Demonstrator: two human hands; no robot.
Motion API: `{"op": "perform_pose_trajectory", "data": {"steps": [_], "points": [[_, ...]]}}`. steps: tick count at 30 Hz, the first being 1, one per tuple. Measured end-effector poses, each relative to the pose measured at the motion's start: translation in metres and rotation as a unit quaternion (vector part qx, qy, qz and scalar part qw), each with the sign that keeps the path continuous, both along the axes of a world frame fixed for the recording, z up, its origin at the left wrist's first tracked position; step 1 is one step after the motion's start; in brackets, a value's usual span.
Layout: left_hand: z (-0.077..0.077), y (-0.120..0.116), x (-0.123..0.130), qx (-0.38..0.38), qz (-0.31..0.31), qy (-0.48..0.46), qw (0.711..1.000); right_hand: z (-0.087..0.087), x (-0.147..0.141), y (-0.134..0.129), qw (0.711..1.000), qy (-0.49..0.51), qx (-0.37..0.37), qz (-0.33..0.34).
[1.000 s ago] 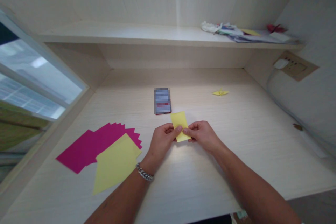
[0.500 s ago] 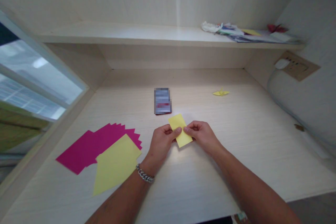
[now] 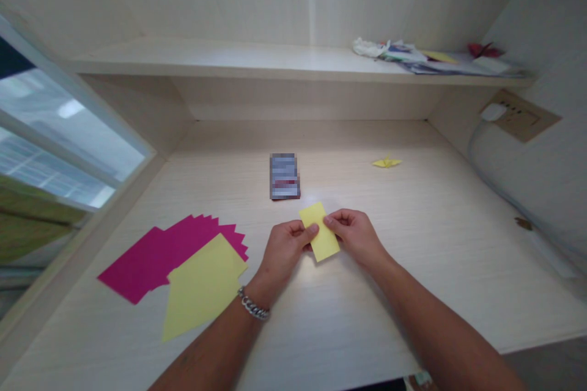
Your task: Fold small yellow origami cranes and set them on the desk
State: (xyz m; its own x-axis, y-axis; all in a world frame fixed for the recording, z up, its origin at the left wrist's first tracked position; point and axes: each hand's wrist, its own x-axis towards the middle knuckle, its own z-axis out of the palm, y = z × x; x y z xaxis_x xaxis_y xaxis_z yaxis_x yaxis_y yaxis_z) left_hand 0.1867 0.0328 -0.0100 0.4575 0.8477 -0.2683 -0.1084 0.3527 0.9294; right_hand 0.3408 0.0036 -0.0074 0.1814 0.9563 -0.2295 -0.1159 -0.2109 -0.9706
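Observation:
A small yellow folded paper (image 3: 322,243), a narrow rectangle, is held slightly tilted over the middle of the desk. My left hand (image 3: 285,248) pinches its left edge, thumb on top and fingers beneath. On the opposite side, my right hand (image 3: 355,232) grips the upper right edge between thumb and fingers. Just beyond the paper lies a phone-sized rectangular object (image 3: 284,176) with a blurred face. To the left, yellow sheets (image 3: 204,287) partly cover fanned magenta sheets (image 3: 147,263).
A yellow folded paper figure (image 3: 387,162) sits at the back right of the desk (image 3: 440,208). Papers and plastic (image 3: 408,55) lie on the shelf (image 3: 220,64) above. A white plug (image 3: 493,112) with its cable is in the right wall socket.
The folded yellow paper has shifted slightly right and toward me. My right thumb now rests nearer its upper right edge, and both hands have moved a little.

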Motion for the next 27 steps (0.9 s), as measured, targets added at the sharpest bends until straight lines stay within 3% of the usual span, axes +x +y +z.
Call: {"op": "perform_pose_trajectory", "data": {"steps": [12, 19, 24, 27], "points": [[0.0039, -0.002, 0.0031, -0.039, 0.015, -0.033, 0.999, 0.0009, -0.0029, -0.0009, 0.999, -0.035, 0.021, -0.014], [0.0014, -0.0028, 0.0032, -0.021, -0.019, 0.01, 1.0, -0.0029, 0.0005, 0.0002, 0.998, -0.043, 0.033, -0.021], [0.0002, 0.0007, 0.0024, -0.004, 0.021, 0.013, 1.0, -0.005, 0.0013, 0.0015, 0.999, -0.007, 0.037, 0.003], [-0.0024, -0.0004, 0.0022, 0.018, 0.015, 0.04, 0.999, -0.0052, 0.0, 0.0019, 0.999, -0.013, 0.032, -0.014]]}}
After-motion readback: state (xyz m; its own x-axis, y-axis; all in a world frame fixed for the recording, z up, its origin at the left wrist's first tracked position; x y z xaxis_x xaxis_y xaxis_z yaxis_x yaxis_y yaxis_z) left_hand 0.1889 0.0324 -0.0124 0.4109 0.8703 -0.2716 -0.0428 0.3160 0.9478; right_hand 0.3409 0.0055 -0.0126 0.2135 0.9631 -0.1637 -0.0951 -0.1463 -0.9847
